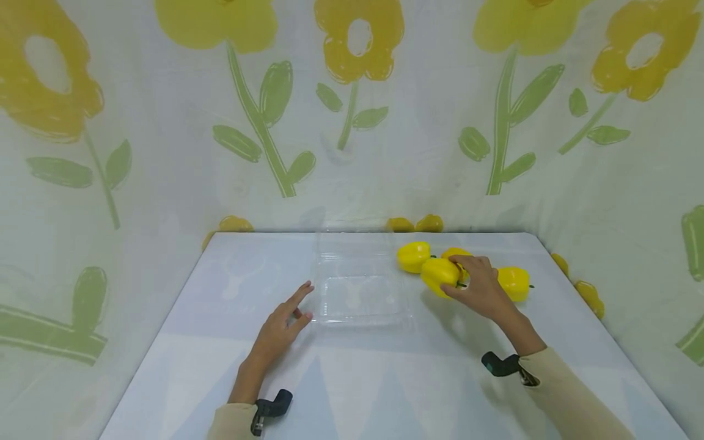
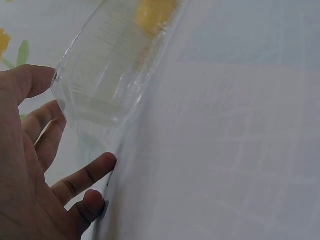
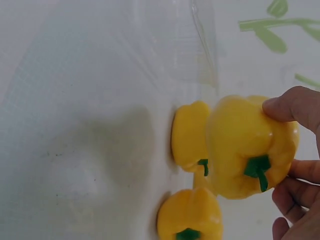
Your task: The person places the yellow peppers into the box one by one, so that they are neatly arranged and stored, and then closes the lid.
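A: From my remote station, I check first the right grip (image 1: 484,289). What does it have?

B: It is clamped on one yellow pepper (image 1: 437,275): the thumb is on one side, the fingers are on the other. The pepper is just to the left of the palm. Its shadow falls apart from it, so I judge that it is above the counter (image 1: 352,391).

A: And its long axis?

B: The green stem (image 3: 257,166) is on the side of the palm, and the blunt end looks to the left, away from the right grip. So the axis goes roughly sideways, out from the grip.

A: Where do I find the clear container (image 1: 360,319)?

B: To the left of the right grip, with a gap between. I judge this gap to be the relation which matters most, and the blunt end faces it.

A: Which hand is nearer to the container?

B: The left grip (image 1: 279,329), at the left edge. Its thumb seems to touch the rim. Other fingers are spread, but I cannot tell whether thumb and fingertip pinch the plastic.

A: Should I be careful of something?

B: One loose pepper (image 1: 412,256) lies to the left of the right grip and farther away. I judge that a low path could brush it. Another pepper (image 1: 454,251) is partly hidden behind the held one, and a last pepper (image 1: 515,283) lies to the right of the grip.
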{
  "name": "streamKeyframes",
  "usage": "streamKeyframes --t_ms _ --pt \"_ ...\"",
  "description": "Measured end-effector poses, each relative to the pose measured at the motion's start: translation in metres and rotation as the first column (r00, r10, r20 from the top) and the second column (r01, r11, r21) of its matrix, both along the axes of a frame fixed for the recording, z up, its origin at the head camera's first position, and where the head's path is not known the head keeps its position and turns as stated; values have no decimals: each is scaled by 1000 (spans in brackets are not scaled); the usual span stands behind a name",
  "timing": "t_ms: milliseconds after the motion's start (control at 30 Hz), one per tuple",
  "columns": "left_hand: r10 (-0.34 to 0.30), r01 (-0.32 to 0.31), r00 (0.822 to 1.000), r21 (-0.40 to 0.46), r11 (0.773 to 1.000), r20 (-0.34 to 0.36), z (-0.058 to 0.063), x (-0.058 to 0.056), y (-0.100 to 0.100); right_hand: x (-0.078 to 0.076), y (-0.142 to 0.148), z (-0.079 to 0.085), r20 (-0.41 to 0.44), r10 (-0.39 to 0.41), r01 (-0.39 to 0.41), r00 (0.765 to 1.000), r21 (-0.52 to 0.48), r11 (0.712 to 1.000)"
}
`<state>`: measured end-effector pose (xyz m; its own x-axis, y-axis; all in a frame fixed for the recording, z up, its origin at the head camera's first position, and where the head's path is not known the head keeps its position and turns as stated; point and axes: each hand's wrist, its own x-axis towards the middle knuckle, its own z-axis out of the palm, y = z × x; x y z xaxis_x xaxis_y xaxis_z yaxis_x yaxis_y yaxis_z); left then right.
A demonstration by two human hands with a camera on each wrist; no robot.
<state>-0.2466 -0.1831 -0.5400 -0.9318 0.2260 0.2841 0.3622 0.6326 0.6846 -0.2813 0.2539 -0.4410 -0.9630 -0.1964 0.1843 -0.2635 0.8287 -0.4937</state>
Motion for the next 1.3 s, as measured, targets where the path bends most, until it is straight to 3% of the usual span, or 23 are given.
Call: streamKeyframes --t_ms 433,800,1300 --pt "23 -23 999 -5 1000 33 -5 2 -3 -7 -14 12 26 31 -30 999 -3 1000" --pt "23 -22 999 -12 1000 32 -2 1 -3 -14 -28 16 26 67 -67 997 -9 998" --pt "23 -22 998 -9 1000 63 0 0 0 -18 -42 19 -37 148 -149 988 -3 989"
